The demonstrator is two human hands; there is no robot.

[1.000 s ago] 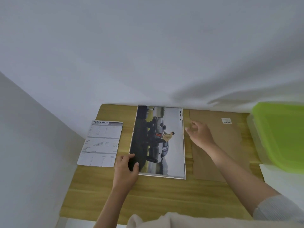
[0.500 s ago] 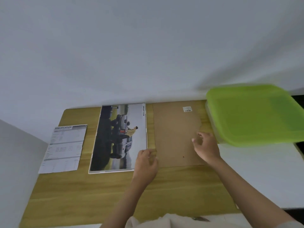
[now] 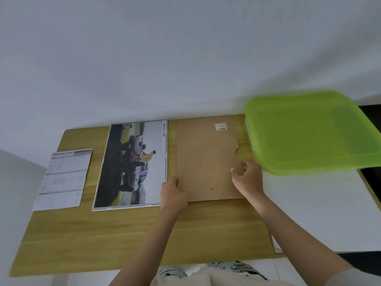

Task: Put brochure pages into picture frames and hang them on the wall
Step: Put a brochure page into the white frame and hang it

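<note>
A white picture frame [image 3: 132,165] holding a brochure page with a truck photo lies flat on the wooden table [image 3: 123,234]. To its right lies a brown backing board [image 3: 206,159] with a small barcode sticker. My left hand [image 3: 173,193] grips the board's lower left corner. My right hand [image 3: 248,179] grips its right edge, just below a small notch. A loose brochure page [image 3: 62,179] headed "Specification" lies at the table's left end.
A box with a green plastic lid [image 3: 309,133] stands at the table's right end, close to my right hand. A white wall [image 3: 185,58] rises directly behind the table. A white surface [image 3: 319,213] adjoins the table on the right.
My left hand left the framed picture's lower left corner and moved right to the backing board. My right hand shifted from the board's left part to its right edge. The view panned right.
</note>
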